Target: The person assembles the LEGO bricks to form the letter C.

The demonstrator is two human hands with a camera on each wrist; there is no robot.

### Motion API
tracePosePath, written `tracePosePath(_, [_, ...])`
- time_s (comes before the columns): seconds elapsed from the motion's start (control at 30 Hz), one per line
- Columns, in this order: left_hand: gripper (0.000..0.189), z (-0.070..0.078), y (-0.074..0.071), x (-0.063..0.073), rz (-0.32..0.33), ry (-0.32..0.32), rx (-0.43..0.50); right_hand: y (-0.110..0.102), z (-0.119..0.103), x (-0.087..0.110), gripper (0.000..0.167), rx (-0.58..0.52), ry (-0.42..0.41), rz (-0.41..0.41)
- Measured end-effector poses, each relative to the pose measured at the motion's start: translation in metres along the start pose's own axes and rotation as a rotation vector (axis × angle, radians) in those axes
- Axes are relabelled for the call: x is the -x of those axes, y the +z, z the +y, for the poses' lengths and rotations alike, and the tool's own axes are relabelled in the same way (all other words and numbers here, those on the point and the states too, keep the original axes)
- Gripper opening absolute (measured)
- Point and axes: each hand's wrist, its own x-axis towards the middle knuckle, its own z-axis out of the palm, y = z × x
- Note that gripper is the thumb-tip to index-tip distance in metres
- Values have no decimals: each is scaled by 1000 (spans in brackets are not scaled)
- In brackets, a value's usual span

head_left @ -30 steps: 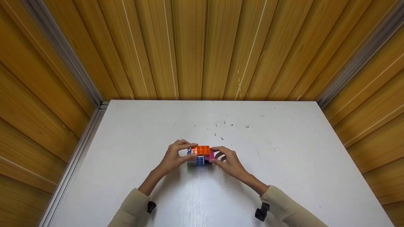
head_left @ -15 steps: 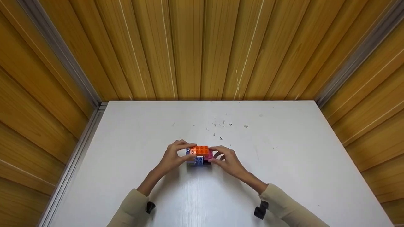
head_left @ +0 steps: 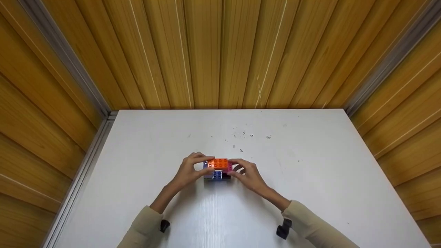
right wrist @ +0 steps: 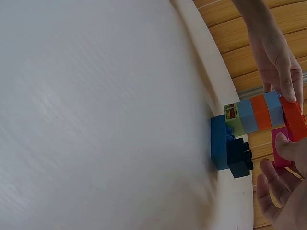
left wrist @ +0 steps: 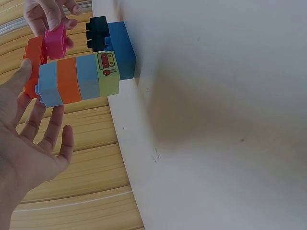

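Note:
A long orange toy brick [head_left: 220, 163] lies on top of a column of stacked bricks, its left end gripped between the thumb and fingers of my left hand [head_left: 187, 168]. My right hand [head_left: 250, 175] pinches a pink brick [left wrist: 55, 43], which sits against the orange brick's underside near its right end. Below, the column has light blue [left wrist: 88, 76], orange [left wrist: 69, 80] and printed yellow-green [left wrist: 109, 76] bricks. It stands on a blue base brick [left wrist: 123, 50], beside a dark brick [right wrist: 237, 155]. A gap separates the pink brick from the dark one.
The build stands on a white table [head_left: 293, 179] with dark specks and scuffs toward its far side. Wood-patterned walls [head_left: 220, 55] enclose the back and sides. Black wrist devices [head_left: 284, 229] sit near both cuffs.
My right thumb has shifted slightly up along the pink brick. My left hand keeps its grip on the orange brick, and the bricks look almost unmoved.

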Motion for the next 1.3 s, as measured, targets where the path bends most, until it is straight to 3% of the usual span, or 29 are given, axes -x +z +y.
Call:
tracePosePath(0.23, [39,1,-2,0,0,-5,0,1,-3,0,40,-7,10,7])
tracePosePath(0.53, [38,5,-5,-4,-12,2,-84,4,-5,-1,40,-19,20,37])
tracePosePath(0.83, [38,7,-8,-6,-10,20,-136,2,-32,1,36,-21,-27,59])
tracePosePath(0.97, [38,9,-9,-5,-18,11,-159,7,-20,1,38,-45,-12,60])
tracePosePath(1.1, [38,10,-9,-5,-21,44,-191,11,-9,2,39,-56,-4,62])
tracePosePath(1.3, [37,10,-8,-7,-22,66,-239,5,-29,6,37,-91,-40,66])
